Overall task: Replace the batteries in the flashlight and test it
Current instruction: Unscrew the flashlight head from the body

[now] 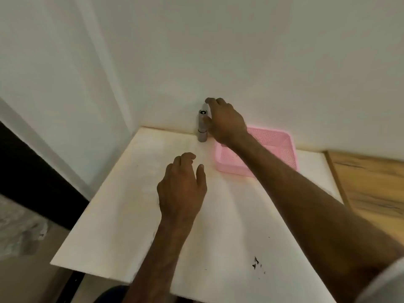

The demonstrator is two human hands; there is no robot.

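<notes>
The big white wall [240,51] fills the top of your view. Below it is the white table [122,215], pushed right up against the wall. A brown wooden top [371,182] sits beside the table on your right.

A pink basket [293,154] rests at the back of the table, near the wall. Your right arm crosses over it, so part of the inside is hidden. No batteries show in the part you can see.

Your left hand [181,189] is over the middle of the table. Its fingers are loose and a little bent, and it holds nothing.

Your right hand [225,123] is stretched out to the back edge. Its fingers curve around the top of the flashlight [201,130], with the thumb on the near side. It is too blurry to tell if you are squeezing it or only touching it.

The flashlight is small and grey. It stands straight up at the back of the table, against the wall and just to the left of the basket. It looks all in one piece.

So you seem to be at the very start, picking it up. Next, get a firm hold and bring it close to you. Then your left hand can help twist it open. Go gently, because a tall thin thing tips over easily.

A few small dark marks [255,262] dot the near part of the table.
</notes>
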